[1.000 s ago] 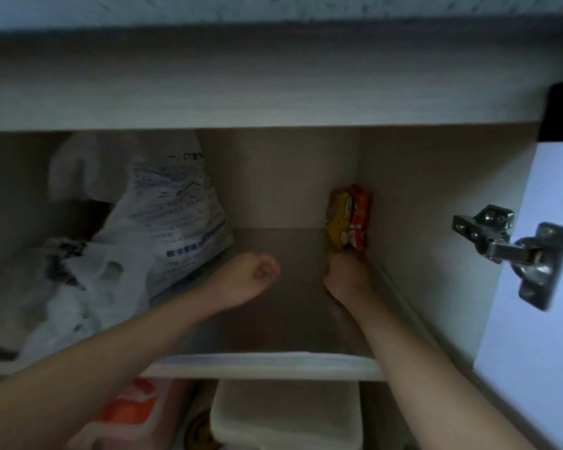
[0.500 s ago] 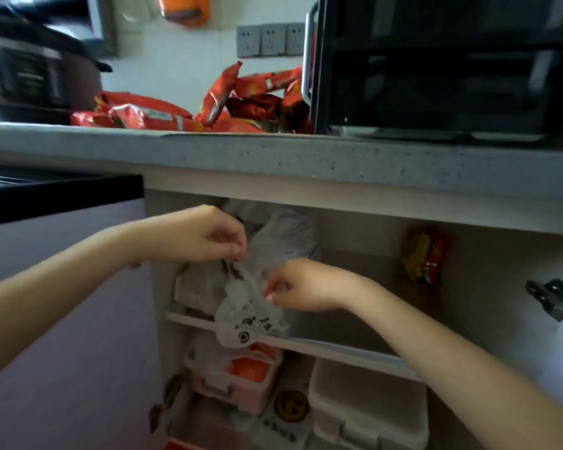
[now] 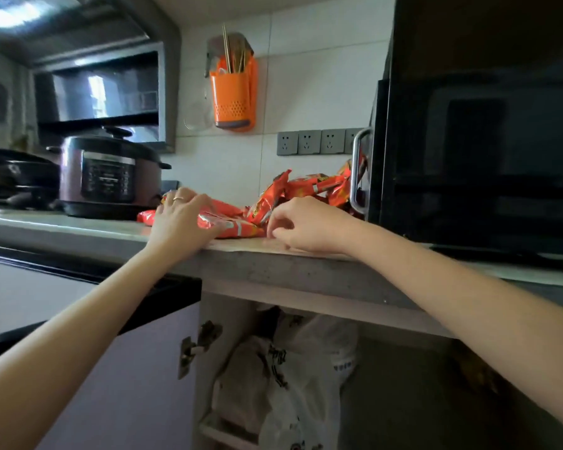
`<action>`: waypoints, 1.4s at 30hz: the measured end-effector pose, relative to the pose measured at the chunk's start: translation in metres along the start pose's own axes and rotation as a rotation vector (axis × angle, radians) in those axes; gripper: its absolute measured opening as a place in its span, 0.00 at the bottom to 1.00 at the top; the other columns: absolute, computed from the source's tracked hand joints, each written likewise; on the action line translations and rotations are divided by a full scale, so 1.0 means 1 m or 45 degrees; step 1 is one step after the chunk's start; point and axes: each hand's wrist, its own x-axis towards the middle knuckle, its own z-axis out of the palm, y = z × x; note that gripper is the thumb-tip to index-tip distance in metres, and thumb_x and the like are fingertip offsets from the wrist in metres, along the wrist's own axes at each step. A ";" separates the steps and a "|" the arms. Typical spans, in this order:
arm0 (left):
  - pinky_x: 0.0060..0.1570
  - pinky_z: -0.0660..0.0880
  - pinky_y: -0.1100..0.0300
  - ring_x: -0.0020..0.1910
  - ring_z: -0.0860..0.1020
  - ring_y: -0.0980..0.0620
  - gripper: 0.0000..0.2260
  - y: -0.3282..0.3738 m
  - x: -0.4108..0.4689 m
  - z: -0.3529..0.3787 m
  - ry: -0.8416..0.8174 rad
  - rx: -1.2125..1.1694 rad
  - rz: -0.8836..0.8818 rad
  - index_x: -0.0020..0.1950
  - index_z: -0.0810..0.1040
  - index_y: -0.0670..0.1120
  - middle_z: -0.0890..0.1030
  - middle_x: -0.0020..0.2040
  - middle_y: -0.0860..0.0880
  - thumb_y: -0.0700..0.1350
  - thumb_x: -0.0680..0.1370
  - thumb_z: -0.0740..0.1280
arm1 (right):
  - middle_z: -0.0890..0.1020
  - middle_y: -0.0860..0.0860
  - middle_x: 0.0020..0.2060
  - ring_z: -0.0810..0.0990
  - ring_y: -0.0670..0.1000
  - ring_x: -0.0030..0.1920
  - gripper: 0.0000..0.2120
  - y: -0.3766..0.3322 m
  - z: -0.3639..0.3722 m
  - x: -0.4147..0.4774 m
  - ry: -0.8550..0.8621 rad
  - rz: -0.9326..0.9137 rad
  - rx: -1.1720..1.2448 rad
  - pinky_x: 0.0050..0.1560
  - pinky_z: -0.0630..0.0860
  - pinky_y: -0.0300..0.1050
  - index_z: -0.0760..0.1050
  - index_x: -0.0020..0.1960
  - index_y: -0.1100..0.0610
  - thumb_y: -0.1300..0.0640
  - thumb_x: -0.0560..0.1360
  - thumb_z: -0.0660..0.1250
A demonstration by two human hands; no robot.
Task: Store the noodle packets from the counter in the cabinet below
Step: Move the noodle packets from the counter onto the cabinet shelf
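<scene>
A dark pan point(image 3: 13, 177) sits at the far left of the counter point(image 3: 306, 271), with a cooker point(image 3: 108, 177) just beside it under the hood point(image 3: 104, 89). The left hand point(image 3: 179, 219) reaches up over the counter edge. Its fingers are spread and nearly straight, lying flat on top of a noodle packet point(image 3: 234, 227) without curling round it, and one finger wears a ring point(image 3: 177, 198). This packet lies flat near the front edge of the counter. More packets point(image 3: 312, 186) are heaped behind it against the wall, some propped on edge. An orange holder point(image 3: 233, 92) with chopsticks hangs on the tiles above, and a row of sockets point(image 3: 309, 142) runs to its right.

The right hand point(image 3: 303, 225) rests on the counter just right of the flat packet. Its fingers are loosely curled and the fingertips are at the packet's near corner; I cannot tell whether they pinch it or only touch it. Right of the heap stands a black oven point(image 3: 475, 157), and its metal handle point(image 3: 358, 170) partly covers the rearmost packets.

Below the counter the cabinet point(image 3: 403, 384) is open, its door point(image 3: 111, 384) swung out to the left with a hinge point(image 3: 199, 345) showing. White bags point(image 3: 299, 378) fill the left part of the shelf. The right part is dim, and I cannot make out what is there.
</scene>
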 end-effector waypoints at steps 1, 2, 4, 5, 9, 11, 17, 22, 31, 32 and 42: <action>0.65 0.63 0.47 0.68 0.65 0.42 0.19 -0.003 0.003 0.004 -0.104 0.021 -0.083 0.59 0.75 0.54 0.70 0.65 0.44 0.59 0.72 0.68 | 0.80 0.44 0.48 0.77 0.46 0.49 0.11 0.006 0.001 0.012 -0.050 0.030 -0.039 0.49 0.73 0.42 0.79 0.56 0.54 0.58 0.77 0.61; 0.67 0.61 0.46 0.70 0.61 0.42 0.21 -0.006 0.005 0.007 -0.181 0.015 -0.143 0.62 0.73 0.57 0.66 0.69 0.45 0.62 0.71 0.67 | 0.79 0.47 0.53 0.76 0.48 0.53 0.13 0.011 0.004 0.027 -0.100 0.070 -0.088 0.49 0.72 0.41 0.76 0.60 0.54 0.57 0.77 0.61; 0.68 0.61 0.45 0.72 0.61 0.43 0.25 -0.010 0.010 0.009 -0.285 -0.019 -0.138 0.65 0.70 0.61 0.64 0.72 0.48 0.64 0.70 0.67 | 0.76 0.51 0.57 0.75 0.51 0.53 0.20 0.021 0.012 0.053 -0.215 0.179 -0.180 0.45 0.71 0.41 0.68 0.69 0.55 0.54 0.78 0.62; 0.67 0.63 0.45 0.71 0.63 0.44 0.26 -0.013 0.012 0.009 -0.333 -0.038 -0.119 0.66 0.70 0.61 0.64 0.72 0.50 0.64 0.69 0.68 | 0.74 0.53 0.60 0.75 0.52 0.55 0.25 0.025 0.016 0.064 -0.282 0.253 -0.224 0.47 0.73 0.43 0.63 0.72 0.56 0.51 0.78 0.62; 0.66 0.65 0.44 0.69 0.66 0.46 0.23 -0.024 0.020 0.012 -0.394 -0.101 -0.100 0.64 0.72 0.60 0.68 0.71 0.51 0.61 0.70 0.69 | 0.69 0.57 0.69 0.70 0.57 0.66 0.26 0.045 0.027 0.085 -0.493 0.505 -0.544 0.61 0.68 0.47 0.62 0.72 0.63 0.48 0.81 0.57; 0.64 0.67 0.45 0.68 0.67 0.47 0.20 -0.025 0.021 0.016 -0.338 -0.088 -0.112 0.62 0.73 0.61 0.69 0.69 0.51 0.59 0.71 0.68 | 0.73 0.56 0.65 0.73 0.57 0.63 0.22 0.058 0.029 0.085 -0.547 0.535 -0.688 0.57 0.70 0.47 0.68 0.69 0.63 0.50 0.81 0.57; 0.60 0.68 0.49 0.65 0.70 0.47 0.18 -0.022 0.019 0.018 -0.271 -0.015 -0.146 0.63 0.72 0.58 0.71 0.68 0.51 0.55 0.73 0.65 | 0.76 0.52 0.43 0.75 0.54 0.44 0.02 0.072 0.026 0.084 -0.345 0.390 -0.955 0.32 0.68 0.44 0.74 0.47 0.58 0.61 0.75 0.65; 0.57 0.70 0.49 0.64 0.72 0.45 0.19 -0.021 0.017 0.015 -0.253 0.019 -0.143 0.65 0.71 0.53 0.71 0.67 0.48 0.58 0.76 0.61 | 0.72 0.51 0.35 0.72 0.53 0.37 0.10 0.061 0.026 0.074 -0.162 0.310 -1.063 0.36 0.68 0.45 0.72 0.42 0.58 0.71 0.75 0.58; 0.42 0.66 0.53 0.54 0.75 0.39 0.10 -0.015 0.000 0.006 -0.036 -0.199 -0.078 0.48 0.74 0.43 0.77 0.47 0.43 0.49 0.80 0.58 | 0.76 0.55 0.41 0.77 0.59 0.45 0.07 0.034 0.001 0.029 0.433 0.400 -0.579 0.39 0.66 0.47 0.73 0.51 0.62 0.67 0.75 0.59; 0.43 0.67 0.52 0.53 0.75 0.38 0.10 -0.014 -0.003 0.004 0.004 -0.281 -0.058 0.48 0.75 0.42 0.78 0.46 0.41 0.47 0.80 0.59 | 0.78 0.56 0.42 0.78 0.59 0.44 0.09 0.035 -0.005 0.024 0.527 0.405 -0.531 0.38 0.66 0.46 0.72 0.54 0.63 0.68 0.75 0.59; 0.48 0.72 0.58 0.43 0.75 0.57 0.13 0.023 -0.082 -0.019 0.305 -1.159 0.018 0.42 0.75 0.53 0.78 0.41 0.55 0.40 0.82 0.56 | 0.77 0.50 0.40 0.74 0.50 0.35 0.10 0.012 -0.020 -0.018 1.129 0.072 -0.187 0.31 0.69 0.43 0.70 0.50 0.61 0.54 0.80 0.57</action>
